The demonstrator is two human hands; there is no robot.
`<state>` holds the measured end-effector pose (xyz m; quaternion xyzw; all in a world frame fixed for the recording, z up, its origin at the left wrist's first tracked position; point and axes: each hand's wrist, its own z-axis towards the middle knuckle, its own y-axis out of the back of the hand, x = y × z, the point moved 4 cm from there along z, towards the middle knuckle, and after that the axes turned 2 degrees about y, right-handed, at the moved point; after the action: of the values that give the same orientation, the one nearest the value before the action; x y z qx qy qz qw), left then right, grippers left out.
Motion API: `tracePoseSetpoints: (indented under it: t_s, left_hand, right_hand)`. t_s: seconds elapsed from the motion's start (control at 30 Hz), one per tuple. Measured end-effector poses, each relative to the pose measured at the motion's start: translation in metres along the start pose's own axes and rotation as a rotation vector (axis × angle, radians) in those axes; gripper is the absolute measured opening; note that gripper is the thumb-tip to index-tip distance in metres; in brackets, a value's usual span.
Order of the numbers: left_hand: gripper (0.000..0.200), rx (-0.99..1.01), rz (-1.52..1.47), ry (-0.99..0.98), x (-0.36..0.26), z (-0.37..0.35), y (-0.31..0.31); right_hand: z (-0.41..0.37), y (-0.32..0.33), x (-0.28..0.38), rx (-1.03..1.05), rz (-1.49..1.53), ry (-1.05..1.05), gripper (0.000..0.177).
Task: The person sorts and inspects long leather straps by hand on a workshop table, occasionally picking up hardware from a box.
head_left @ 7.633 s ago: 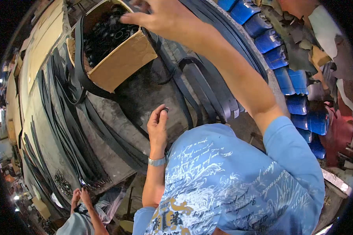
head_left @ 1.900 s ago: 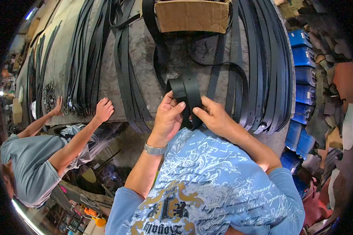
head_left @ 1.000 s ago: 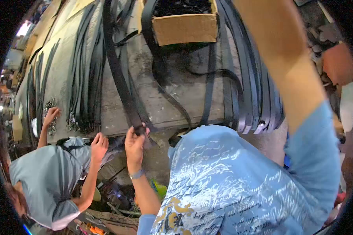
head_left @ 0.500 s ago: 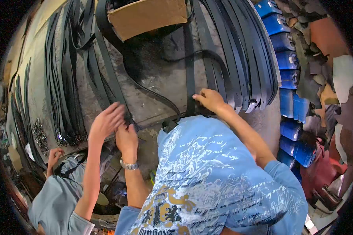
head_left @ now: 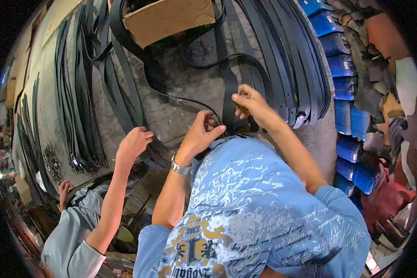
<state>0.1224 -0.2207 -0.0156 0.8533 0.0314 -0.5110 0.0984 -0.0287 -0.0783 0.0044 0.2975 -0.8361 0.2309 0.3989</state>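
Note:
My left hand (head_left: 201,133), with a metal watch on its wrist, is closed at the edge of the work table, its thumb and fingers on a thin curving black strap (head_left: 180,97). Just right of it, my right hand (head_left: 254,107) pinches the side of a wide black leather strap (head_left: 230,85) that runs down the table. The strap ends drop behind my blue shirt and are hidden. To the left, a co-worker's hand (head_left: 135,142) is at the lower ends of other black straps (head_left: 118,92).
A cardboard box (head_left: 169,21) stands at the far middle of the table. Bundles of black straps (head_left: 287,60) lie right, others (head_left: 76,92) left, near a heap of metal buckles (head_left: 52,162). Blue packages (head_left: 342,66) and leather scraps (head_left: 389,39) lie beyond the right edge.
My left hand has moved right, away from the co-worker's hand, to the thin strap. My right hand has shifted slightly up and right, lifting the wide strap's edge.

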Motion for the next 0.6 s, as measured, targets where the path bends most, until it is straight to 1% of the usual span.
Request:
tracePoseSetpoints:
  t_s: [0.07,0.17,0.2,0.3,0.37,0.4,0.43,0.5,0.6]
  left_hand:
    - [0.066,0.029,-0.100,0.048,-0.006,-0.006,0.000]
    - [0.056,-0.080,0.023,0.112,-0.020,-0.009,-0.002]
    - [0.052,-0.117,0.048,0.112,-0.018,-0.009,-0.002]
    - [0.040,-0.204,0.089,0.094,-0.004,-0.005,-0.001]
    - [0.034,-0.218,0.073,0.051,0.007,-0.007,-0.004]
    - [0.029,-0.237,0.081,0.005,0.014,-0.006,-0.005]
    - [0.026,-0.212,0.086,0.016,0.009,-0.007,-0.005]
    - [0.026,-0.179,0.032,0.027,0.015,-0.004,-0.007]
    - [0.028,-0.097,-0.042,0.089,0.021,0.007,-0.015]
  right_hand:
    - [-0.005,0.000,0.019,-0.015,0.069,0.027,0.026]
    - [0.005,0.008,0.021,-0.049,0.062,0.084,0.030]
    - [0.008,0.010,0.020,-0.085,0.028,0.113,0.038]
    - [0.006,0.015,0.014,-0.118,-0.065,0.111,0.026]
    - [0.003,0.016,0.004,-0.157,-0.341,0.198,0.036]
    - [0.002,0.017,-0.007,-0.170,-0.526,0.298,0.045]
    - [-0.007,0.016,-0.009,-0.153,-0.624,0.275,0.048]
    - [-0.024,0.024,-0.012,-0.176,-0.913,0.324,0.046]
    - [-0.050,0.062,-0.024,-0.406,-0.926,0.200,0.046]
